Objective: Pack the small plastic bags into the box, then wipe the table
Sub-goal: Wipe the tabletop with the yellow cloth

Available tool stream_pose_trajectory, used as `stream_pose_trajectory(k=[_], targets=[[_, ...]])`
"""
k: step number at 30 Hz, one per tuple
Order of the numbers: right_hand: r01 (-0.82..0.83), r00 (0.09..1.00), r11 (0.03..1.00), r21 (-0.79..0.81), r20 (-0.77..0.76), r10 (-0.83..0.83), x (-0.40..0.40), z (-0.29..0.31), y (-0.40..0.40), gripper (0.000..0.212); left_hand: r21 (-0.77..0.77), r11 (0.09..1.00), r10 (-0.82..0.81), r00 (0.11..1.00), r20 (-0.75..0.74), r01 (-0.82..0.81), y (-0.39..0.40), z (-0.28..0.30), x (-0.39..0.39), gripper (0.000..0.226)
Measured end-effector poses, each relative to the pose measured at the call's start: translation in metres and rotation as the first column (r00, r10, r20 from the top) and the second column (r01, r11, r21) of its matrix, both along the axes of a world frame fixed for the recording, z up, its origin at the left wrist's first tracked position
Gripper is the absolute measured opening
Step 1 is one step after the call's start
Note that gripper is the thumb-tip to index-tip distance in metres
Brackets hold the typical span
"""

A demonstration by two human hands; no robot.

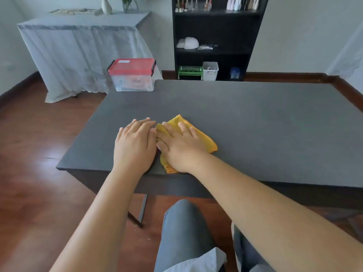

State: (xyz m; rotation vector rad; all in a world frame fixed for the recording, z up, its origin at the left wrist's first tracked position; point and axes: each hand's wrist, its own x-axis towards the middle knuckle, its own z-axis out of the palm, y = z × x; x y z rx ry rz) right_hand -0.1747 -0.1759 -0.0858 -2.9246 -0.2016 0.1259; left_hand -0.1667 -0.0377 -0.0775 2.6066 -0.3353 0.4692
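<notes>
A folded yellow cloth point(204, 141) lies on the dark grey table point(245, 122) near its front left edge. My right hand point(179, 147) presses flat on the cloth with straight fingers. My left hand point(135, 143) rests flat on the bare tabletop just left of the cloth, its fingertips touching the cloth's edge. A clear plastic box point(133, 75) with a red lid, lid closed, stands at the table's far left corner; coloured contents show dimly through its wall. No loose plastic bags are in view on the table.
A black shelf unit point(216, 36) with bottles, a green basket and a white bin stands behind the table. A side table draped in white cloth point(78, 46) is at the back left. Wooden floor surrounds the table; my knees are below its front edge.
</notes>
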Motion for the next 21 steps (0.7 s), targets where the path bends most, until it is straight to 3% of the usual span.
stream_pose_trajectory(k=[5,10,15,21], targets=[[0.238,0.971,0.971,0.015,-0.026,-0.238,0.004,0.005,-0.082,0.051,0.038,0.998,-0.056,0.998,-0.013,0.057,-0.021,0.002,-0.019,0.033],[0.381,0.925,0.924,-0.035,0.018,-0.380,-0.066,-0.001,-0.156,0.049,0.106,0.977,-0.181,0.983,-0.036,0.183,-0.058,-0.002,-0.039,0.036],[0.382,0.922,0.922,-0.060,0.094,-0.376,-0.119,-0.008,-0.131,0.050,0.170,0.954,-0.240,0.968,-0.066,0.248,-0.099,-0.006,-0.051,0.040],[0.252,0.965,0.968,-0.008,0.078,-0.251,-0.101,-0.005,-0.123,0.048,0.206,0.951,-0.225,0.973,-0.055,0.232,-0.131,-0.009,-0.058,0.039]])
